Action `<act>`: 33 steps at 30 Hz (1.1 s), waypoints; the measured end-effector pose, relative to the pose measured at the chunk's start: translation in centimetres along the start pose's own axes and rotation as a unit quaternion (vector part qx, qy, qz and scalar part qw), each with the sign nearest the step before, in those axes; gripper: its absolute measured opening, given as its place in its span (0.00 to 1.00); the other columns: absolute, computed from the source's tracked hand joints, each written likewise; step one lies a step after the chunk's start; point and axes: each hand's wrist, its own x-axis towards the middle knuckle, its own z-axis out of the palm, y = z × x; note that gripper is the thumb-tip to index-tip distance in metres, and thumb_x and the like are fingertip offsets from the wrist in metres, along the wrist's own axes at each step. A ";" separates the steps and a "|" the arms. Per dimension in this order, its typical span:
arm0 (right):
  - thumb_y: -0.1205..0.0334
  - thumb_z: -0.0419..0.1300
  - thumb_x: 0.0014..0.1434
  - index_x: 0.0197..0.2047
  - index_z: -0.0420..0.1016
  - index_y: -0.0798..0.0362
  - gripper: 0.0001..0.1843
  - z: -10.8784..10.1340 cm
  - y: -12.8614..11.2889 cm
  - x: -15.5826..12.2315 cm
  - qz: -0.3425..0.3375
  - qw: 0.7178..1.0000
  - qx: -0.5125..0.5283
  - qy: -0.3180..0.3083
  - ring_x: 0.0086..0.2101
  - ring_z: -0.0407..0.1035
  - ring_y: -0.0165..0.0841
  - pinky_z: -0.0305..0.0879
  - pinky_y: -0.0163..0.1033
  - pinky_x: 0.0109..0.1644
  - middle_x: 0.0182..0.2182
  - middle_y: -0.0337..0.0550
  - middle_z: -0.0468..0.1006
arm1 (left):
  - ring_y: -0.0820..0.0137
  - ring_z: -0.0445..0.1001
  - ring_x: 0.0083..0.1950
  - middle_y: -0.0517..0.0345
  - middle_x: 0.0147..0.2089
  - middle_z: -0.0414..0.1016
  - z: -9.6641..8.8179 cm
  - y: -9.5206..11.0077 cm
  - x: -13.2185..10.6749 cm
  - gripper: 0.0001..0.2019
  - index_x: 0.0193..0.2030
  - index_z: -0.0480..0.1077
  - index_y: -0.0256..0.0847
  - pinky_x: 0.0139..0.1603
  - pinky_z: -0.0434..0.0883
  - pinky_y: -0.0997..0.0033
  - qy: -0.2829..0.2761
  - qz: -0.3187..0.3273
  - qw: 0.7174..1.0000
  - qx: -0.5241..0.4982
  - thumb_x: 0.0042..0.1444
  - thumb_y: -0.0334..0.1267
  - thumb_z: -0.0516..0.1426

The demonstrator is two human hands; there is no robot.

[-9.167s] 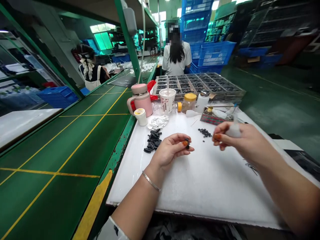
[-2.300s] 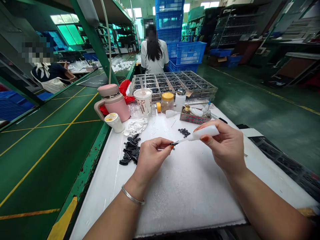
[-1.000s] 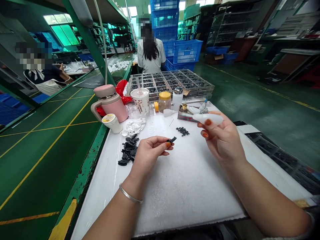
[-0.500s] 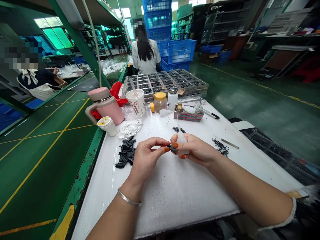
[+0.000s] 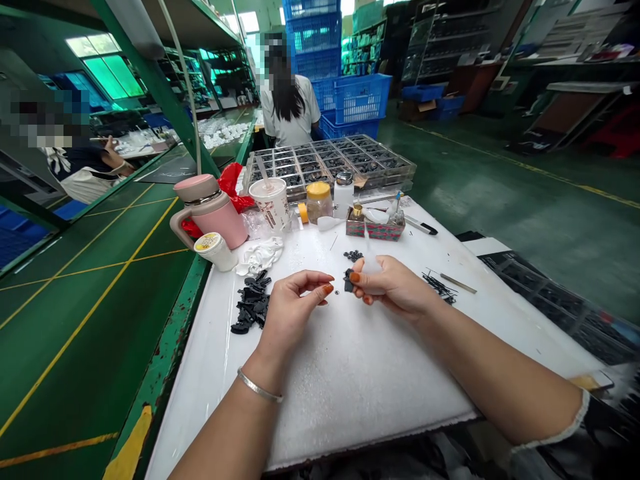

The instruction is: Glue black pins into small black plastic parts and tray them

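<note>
My right hand (image 5: 395, 288) is closed, pinching a small black part (image 5: 348, 281) at its fingertips, with a white squeeze bottle (image 5: 373, 268) tucked in the palm. My left hand (image 5: 293, 305) hovers just left of the part without touching it. Its fingers are curled into a loose pinch and nothing shows between them. Both hands are over the white foam mat (image 5: 370, 373). A pile of black parts (image 5: 250, 307) lies left of my left hand. Several tiny black rings (image 5: 353, 255) lie just beyond my right hand.
At the mat's far edge stand a pink mug (image 5: 213, 210), a paper cup (image 5: 273, 200), a yellow-lidded jar (image 5: 320, 200) and a small patterned tin (image 5: 375, 228). Behind them is a compartment tray (image 5: 330, 163). Thin black pins (image 5: 440, 287) lie right. A green conveyor (image 5: 100, 267) runs left. Two people work farther off.
Half a second ago both hands met on the black part. Now the part sits in my right fingertips and my left hand has drawn slightly away to the left.
</note>
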 end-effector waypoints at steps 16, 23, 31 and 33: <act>0.47 0.67 0.47 0.27 0.73 0.59 0.21 -0.5 -0.8 -0.1 -0.127 0.977 -0.160 0.062 0.21 0.65 0.27 0.59 0.33 0.24 0.21 0.43 0.75 | 0.68 0.71 0.35 0.58 0.34 0.75 1.4 -2.4 1.3 0.06 0.32 0.73 0.43 0.36 0.63 0.69 -0.005 0.110 0.904 0.413 0.52 0.30 0.56; 0.50 0.67 0.49 0.28 0.74 0.58 0.17 -0.3 -0.5 -0.3 -0.115 0.976 -0.183 0.039 0.22 0.65 0.27 0.60 0.32 0.24 0.23 0.43 0.76 | 0.71 0.73 0.31 0.56 0.30 0.77 0.3 -2.0 1.3 0.03 0.29 0.74 0.37 0.33 0.67 0.73 -0.005 -0.026 0.997 0.069 0.47 0.33 0.62; 0.53 0.67 0.49 0.26 0.74 0.58 0.15 0.7 -0.7 -1.0 -0.079 0.985 -0.150 -0.018 0.22 0.66 0.28 0.58 0.31 0.23 0.21 0.43 0.75 | 0.76 0.75 0.32 0.54 0.33 0.78 -0.6 -0.4 0.5 0.09 0.27 0.72 0.33 0.32 0.70 0.81 -0.008 -0.118 0.958 -0.261 0.42 0.32 0.67; 0.54 0.67 0.49 0.26 0.74 0.58 0.15 0.8 -0.8 -1.2 -0.078 0.988 -0.134 -0.024 0.22 0.66 0.27 0.58 0.31 0.23 0.20 0.43 0.75 | 0.78 0.74 0.30 0.56 0.31 0.78 -0.5 -0.3 0.4 0.09 0.27 0.72 0.33 0.30 0.70 0.83 -0.020 -0.124 0.945 -0.301 0.41 0.30 0.68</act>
